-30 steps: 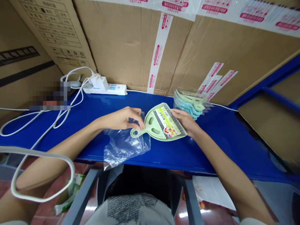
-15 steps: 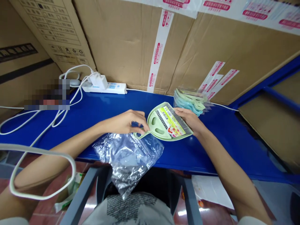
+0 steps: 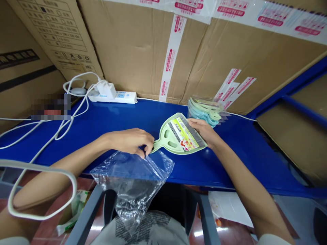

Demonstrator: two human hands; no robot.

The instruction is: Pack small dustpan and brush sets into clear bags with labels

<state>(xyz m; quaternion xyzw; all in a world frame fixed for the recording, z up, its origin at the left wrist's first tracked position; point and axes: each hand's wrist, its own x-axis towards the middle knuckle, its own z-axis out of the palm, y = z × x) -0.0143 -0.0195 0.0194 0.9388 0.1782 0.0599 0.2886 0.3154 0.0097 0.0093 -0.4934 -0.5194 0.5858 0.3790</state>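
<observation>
A light green mini dustpan and brush set [image 3: 176, 136] with a colourful label across its grey bristles is tilted above the blue table. My right hand [image 3: 201, 131] is closed around its wide right edge. At the handle end, my left hand [image 3: 136, 143] has its fingers bent and pinched at the upper edge of a clear plastic bag [image 3: 135, 180]. The handle's tip is hidden behind those fingers. Crumpled and see-through, the bag hangs over the table's front edge towards my lap.
More green and blue dustpan sets in clear wrapping [image 3: 205, 110] are piled at the back right. A white power strip [image 3: 114, 96] with a plugged-in adapter lies against the cardboard wall [image 3: 133, 51]. White cables [image 3: 57, 131] loop across the left side and over my left forearm.
My left hand has moved left and down, from the dustpan set's handle to the plastic bag's edge. The bag is spread out more. My right hand still holds the set.
</observation>
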